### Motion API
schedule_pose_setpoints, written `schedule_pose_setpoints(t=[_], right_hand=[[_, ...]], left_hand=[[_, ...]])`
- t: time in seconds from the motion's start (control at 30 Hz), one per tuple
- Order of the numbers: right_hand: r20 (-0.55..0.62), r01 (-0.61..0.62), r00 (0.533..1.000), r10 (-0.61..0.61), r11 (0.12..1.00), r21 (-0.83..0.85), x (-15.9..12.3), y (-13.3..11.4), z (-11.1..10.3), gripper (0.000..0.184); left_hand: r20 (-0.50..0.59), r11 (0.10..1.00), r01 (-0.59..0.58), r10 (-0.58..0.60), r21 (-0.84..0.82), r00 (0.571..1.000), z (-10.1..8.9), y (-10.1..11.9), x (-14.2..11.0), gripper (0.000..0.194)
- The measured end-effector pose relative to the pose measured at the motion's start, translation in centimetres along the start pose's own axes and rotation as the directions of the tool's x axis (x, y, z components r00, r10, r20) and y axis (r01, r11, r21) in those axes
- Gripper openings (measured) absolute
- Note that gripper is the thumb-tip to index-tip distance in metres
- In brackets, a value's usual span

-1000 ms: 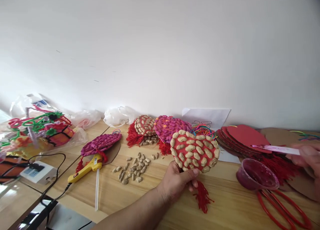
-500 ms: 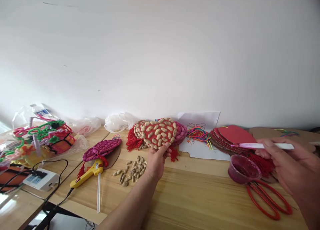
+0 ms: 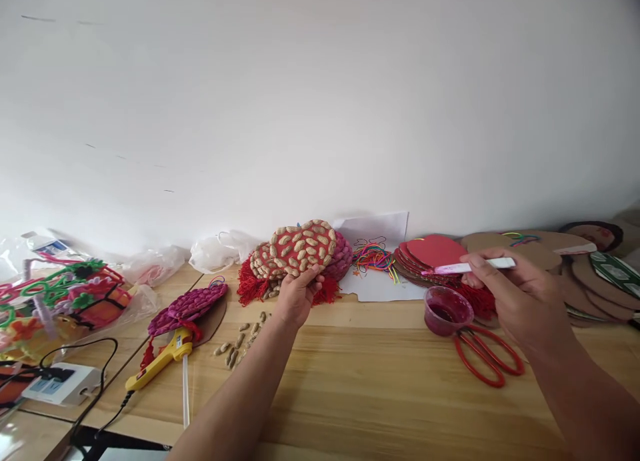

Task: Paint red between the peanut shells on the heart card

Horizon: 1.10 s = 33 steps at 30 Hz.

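Note:
My left hand (image 3: 296, 299) grips the lower edge of a red heart covered in peanut shells (image 3: 304, 243), holding it over the pile of finished hearts (image 3: 261, 264) at the back of the wooden table (image 3: 370, 381). A red tassel (image 3: 325, 291) hangs under it. My right hand (image 3: 515, 297) pinches a white brush with a pink tip (image 3: 470, 267), held level above a small cup of red paint (image 3: 447, 310). Loose peanuts (image 3: 239, 337) lie just left of my left forearm.
Red scissors (image 3: 485, 359) lie beside the cup. Stacked red card hearts (image 3: 430, 253) and brown cardboard shapes (image 3: 575, 261) fill the back right. Coloured cords (image 3: 374, 255) rest on white paper. A yellow glue gun (image 3: 159, 359), a purple heart (image 3: 187, 303), a power strip (image 3: 59, 383) and pipe-cleaner crafts (image 3: 65, 287) occupy the left.
My left hand carried the peanut heart from the table's middle back and left onto the pile of hearts. My right hand with the brush came in from the right edge toward the paint cup.

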State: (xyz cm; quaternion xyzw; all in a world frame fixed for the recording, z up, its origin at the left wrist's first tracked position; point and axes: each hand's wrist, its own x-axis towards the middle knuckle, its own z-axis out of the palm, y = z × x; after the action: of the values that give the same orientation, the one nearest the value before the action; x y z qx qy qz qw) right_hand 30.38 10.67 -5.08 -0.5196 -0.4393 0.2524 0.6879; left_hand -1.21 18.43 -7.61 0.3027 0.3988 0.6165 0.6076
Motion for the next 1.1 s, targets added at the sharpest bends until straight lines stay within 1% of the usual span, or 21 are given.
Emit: schedule_pose_setpoints(t=[0.1, 0.2, 0.27, 0.37, 0.43, 0.53, 0.63, 0.7, 0.8, 0.9, 0.93, 1.0, 1.1], right_hand=[[-0.009, 0.038, 0.999, -0.038, 0.999, 0.001, -0.1, -0.4, 0.1, 0.031], [0.002, 0.039, 0.999, -0.039, 0.999, 0.009, -0.4, -0.9, 0.2, 0.033], [0.023, 0.029, 0.999, -0.029, 1.000, 0.005, -0.5, -1.2, 0.2, 0.033], [0.030, 0.025, 0.999, -0.025, 1.000, -0.008, -0.5, -1.1, 0.1, 0.033], [0.017, 0.041, 0.999, -0.040, 0.999, -0.025, -0.2, -0.8, -0.1, 0.034], [0.019, 0.069, 0.998, -0.068, 0.995, -0.076, 0.3, -0.4, -0.5, 0.036], [0.042, 0.120, 0.992, -0.115, 0.983, -0.138, 0.5, -0.6, -0.8, 0.033], [0.065, 0.150, 0.988, -0.140, 0.970, -0.191, 0.4, -1.1, -1.0, 0.030], [0.122, 0.155, 0.985, -0.124, 0.943, -0.295, 0.2, -1.9, -1.3, 0.027], [0.167, 0.143, 0.983, -0.075, 0.885, -0.443, -0.1, -2.5, -1.5, 0.018], [0.174, 0.141, 0.983, -0.062, 0.861, -0.489, -0.2, -2.7, -1.5, 0.015], [0.191, 0.152, 0.980, -0.053, 0.821, -0.550, -0.3, -2.9, -1.6, 0.013], [0.241, 0.196, 0.968, -0.064, 0.793, -0.577, -0.6, -3.0, -1.6, 0.014]], left_hand=[[0.018, 0.999, 0.045, -0.045, 0.028, 0.999, -1.1, -0.1, -1.0, 0.035], [0.050, 0.990, 0.112, -0.117, 0.085, 0.992, -1.6, -0.4, -0.8, 0.036], [0.055, 0.987, 0.127, -0.133, 0.102, 0.990, -1.4, -0.6, 0.0, 0.035], [0.053, 0.985, 0.136, -0.143, 0.109, 0.988, -0.7, -0.9, 1.3, 0.034], [0.051, 0.985, 0.143, -0.148, 0.099, 0.988, -0.1, -1.3, 1.4, 0.033], [0.045, 0.983, 0.172, -0.175, 0.066, 0.984, 0.8, -2.1, -0.4, 0.027], [0.051, 0.965, 0.259, -0.262, 0.047, 0.964, 1.7, -3.0, -3.5, 0.016], [0.065, 0.941, 0.338, -0.338, 0.002, 0.939, 2.4, -3.2, -5.5, 0.008], [0.063, 0.909, 0.415, -0.412, -0.042, 0.909, 3.4, -3.1, -7.4, 0.003], [0.101, 0.899, 0.436, -0.431, -0.043, 0.897, 3.7, -3.5, -8.0, 0.002], [0.114, 0.901, 0.433, -0.426, -0.040, 0.897, 3.7, -3.8, -8.0, 0.004], [0.134, 0.909, 0.417, -0.410, -0.023, 0.902, 3.3, -4.9, -8.0, 0.015], [0.183, 0.915, 0.401, -0.400, 0.037, 0.898, 2.5, -6.3, -8.0, 0.030]])
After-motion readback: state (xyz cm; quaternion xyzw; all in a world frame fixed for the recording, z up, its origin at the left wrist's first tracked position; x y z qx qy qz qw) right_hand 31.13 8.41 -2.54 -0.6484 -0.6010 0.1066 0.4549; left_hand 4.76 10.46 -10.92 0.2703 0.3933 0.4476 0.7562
